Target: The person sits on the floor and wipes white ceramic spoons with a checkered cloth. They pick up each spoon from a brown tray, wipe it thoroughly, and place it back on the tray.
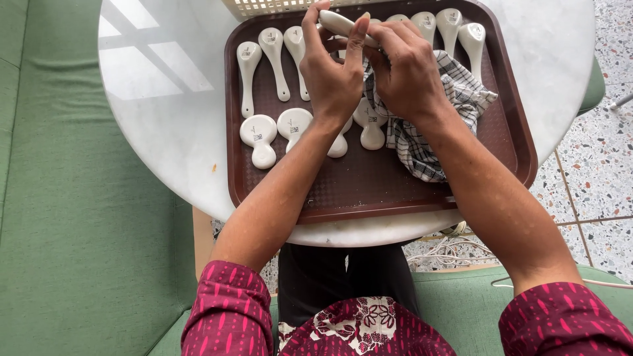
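Spoon [339, 25], white ceramic, is held above the far half of the brown tray [369, 191], gripped between both hands. Nearest the wearer, the tray's near portion is bare; the tray sits on a round white marble table [165, 99] flanked by green cushions [79, 231]. Further in, a row of four white spoons [258, 137] lies bowl-side down beside a checked cloth [422, 142]. The left hand [333, 72] is closed, thumb and fingers pinching the spoon's handle end. The right hand [409, 72] is closed around the cloth, pressing it against the spoon. Beyond the hands, a far row of spoons [271, 49] lies along the tray's back edge, with a pale basket [264, 6] behind. Judged from the layout, most spoons are already set out; whether each has been wiped cannot be told.
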